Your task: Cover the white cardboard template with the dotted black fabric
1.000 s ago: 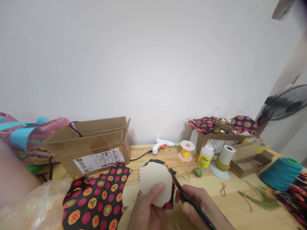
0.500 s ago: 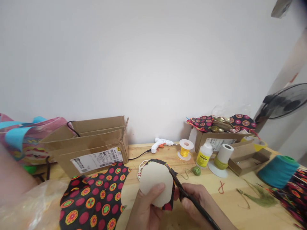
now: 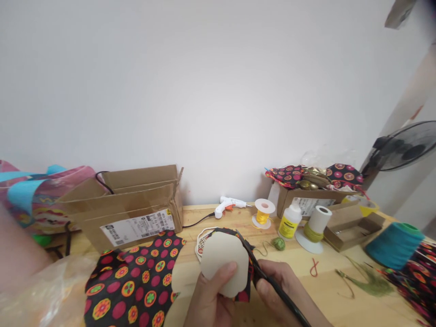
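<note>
My left hand (image 3: pixel 211 302) grips a cream scalloped card shape (image 3: pixel 224 260) from below, thumb pressed on its face. Patterned black fabric (image 3: pixel 248 268) with pink and orange circles shows around the card's right and top edges. My right hand (image 3: pixel 277 290) is closed on black scissors (image 3: pixel 265 279), whose blades run up along the card's right edge through that fabric. Both hands hover low over the wooden table (image 3: pixel 327 290), at the bottom centre of the view.
A larger piece of the same fabric (image 3: pixel 132 284) lies left of my hands, beside a cardboard box (image 3: pixel 132 206). Behind stand a glue gun (image 3: pixel 229 204), yellow thread spool (image 3: pixel 264 212), glue bottle (image 3: pixel 289 222), white spool (image 3: pixel 315 227), teal cone (image 3: pixel 395 245) and a fan (image 3: pixel 403 145).
The scissors have moved a little further up along the card's right edge, and the card has shifted slightly right and down in my left hand.
</note>
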